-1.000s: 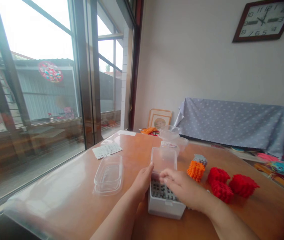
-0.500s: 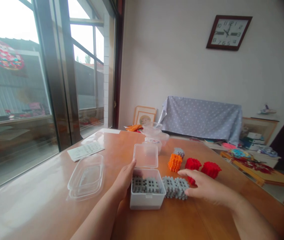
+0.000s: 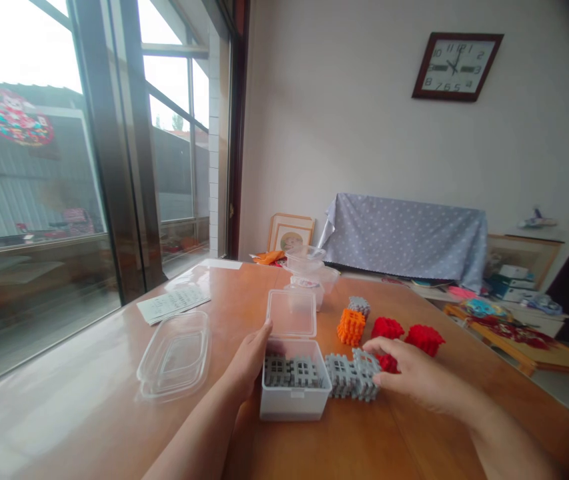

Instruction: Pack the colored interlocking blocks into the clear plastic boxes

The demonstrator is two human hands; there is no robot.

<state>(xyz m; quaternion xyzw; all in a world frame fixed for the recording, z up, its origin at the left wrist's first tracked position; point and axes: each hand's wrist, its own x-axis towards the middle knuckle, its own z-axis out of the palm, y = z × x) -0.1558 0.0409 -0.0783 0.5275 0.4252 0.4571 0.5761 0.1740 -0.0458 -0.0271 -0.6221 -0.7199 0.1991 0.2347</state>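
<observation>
In the head view, I have my right hand (image 3: 417,373) pinching a grey piece (image 3: 365,363), its fingers narrowed around the piece's right side, the piece tilted at the end of a grey stack (image 3: 341,375). That stack lies just left of these fingers on the table (image 3: 324,453). My left hand (image 3: 251,360) rests against the side of a white box (image 3: 294,405); its thumb points up near the open lid (image 3: 291,313), and I cannot tell how tightly its mostly hidden fingers press. Right of them, grey blocks (image 3: 284,372) sit inside the box. Just beyond my right fingers stands an orange block (image 3: 351,327); red blocks (image 3: 424,340) lie behind that hand. Well left of my left fingers is a clear container (image 3: 153,373).
</observation>
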